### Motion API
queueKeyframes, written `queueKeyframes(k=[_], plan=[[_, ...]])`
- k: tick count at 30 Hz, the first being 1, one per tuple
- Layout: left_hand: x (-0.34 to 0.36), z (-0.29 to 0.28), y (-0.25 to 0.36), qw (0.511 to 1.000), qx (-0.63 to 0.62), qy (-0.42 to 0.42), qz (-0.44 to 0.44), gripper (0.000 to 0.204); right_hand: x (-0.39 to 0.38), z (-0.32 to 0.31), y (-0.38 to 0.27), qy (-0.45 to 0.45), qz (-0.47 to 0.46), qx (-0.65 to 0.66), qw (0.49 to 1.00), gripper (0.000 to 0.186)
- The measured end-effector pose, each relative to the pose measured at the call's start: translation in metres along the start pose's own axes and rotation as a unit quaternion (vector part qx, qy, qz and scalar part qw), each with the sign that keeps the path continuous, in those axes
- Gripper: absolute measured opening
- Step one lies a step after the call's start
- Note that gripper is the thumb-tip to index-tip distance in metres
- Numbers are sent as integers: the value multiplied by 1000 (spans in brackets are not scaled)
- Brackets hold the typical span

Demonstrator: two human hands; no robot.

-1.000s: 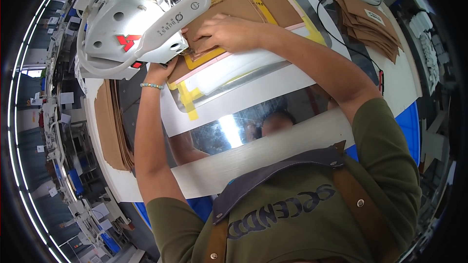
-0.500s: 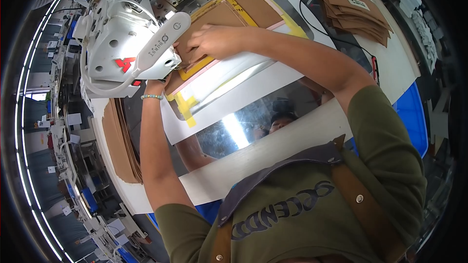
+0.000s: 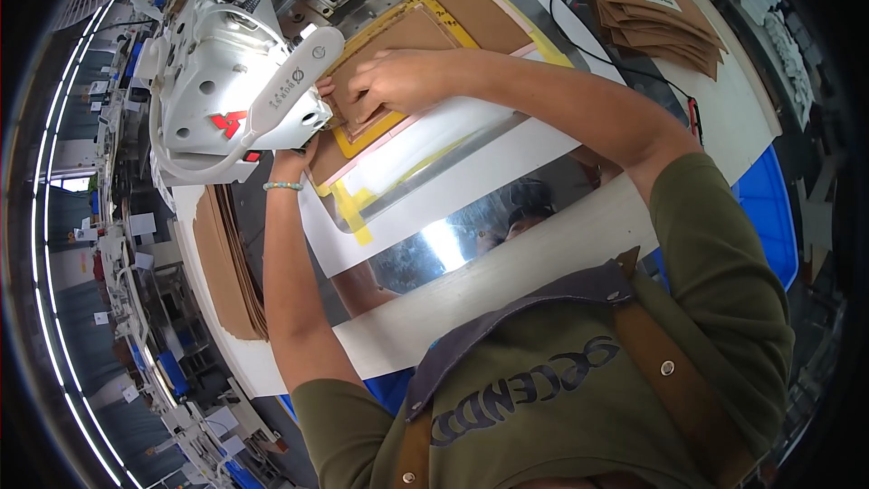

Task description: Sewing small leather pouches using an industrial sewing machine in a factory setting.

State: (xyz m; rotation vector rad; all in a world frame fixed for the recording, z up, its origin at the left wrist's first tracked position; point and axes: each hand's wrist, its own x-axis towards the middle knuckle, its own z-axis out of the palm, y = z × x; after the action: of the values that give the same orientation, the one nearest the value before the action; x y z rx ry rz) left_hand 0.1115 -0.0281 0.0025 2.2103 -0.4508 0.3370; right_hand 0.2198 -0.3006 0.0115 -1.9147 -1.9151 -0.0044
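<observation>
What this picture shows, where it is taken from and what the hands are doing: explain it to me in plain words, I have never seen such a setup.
There is no robot here. A person wears a camera on the head, looking down, and its wide lens bends straight edges.

The white machine head looks like part of a sewing machine. Under and beside it lies a yellow frame around a brown piece. The right hand rests its fingers on that piece; the left hand is mostly hidden behind the machine, so any grip there cannot be told.

Nearer the body are a white sheet and a shiny plate. Brown stacks lie on the left and right.
</observation>
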Motion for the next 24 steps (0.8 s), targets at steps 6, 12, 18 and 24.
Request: queueKeyframes(k=[6, 12, 18, 24], plan=[[-55, -46, -56, 959, 282, -21, -19, 33, 19, -6, -15, 15, 36, -45, 998, 32], [-48, -17, -43, 951, 271, 25, -145, 34, 10, 11, -3, 20, 49, -63, 997, 33], [-87, -36, 6, 952, 104, 52, -282, 26, 14, 11, -15, 34, 13, 4, 999, 31], [-105, -27, 87, 979, 126, 28, -156, 25, 4, 3, -27, 34, 2, 12, 999, 28]])
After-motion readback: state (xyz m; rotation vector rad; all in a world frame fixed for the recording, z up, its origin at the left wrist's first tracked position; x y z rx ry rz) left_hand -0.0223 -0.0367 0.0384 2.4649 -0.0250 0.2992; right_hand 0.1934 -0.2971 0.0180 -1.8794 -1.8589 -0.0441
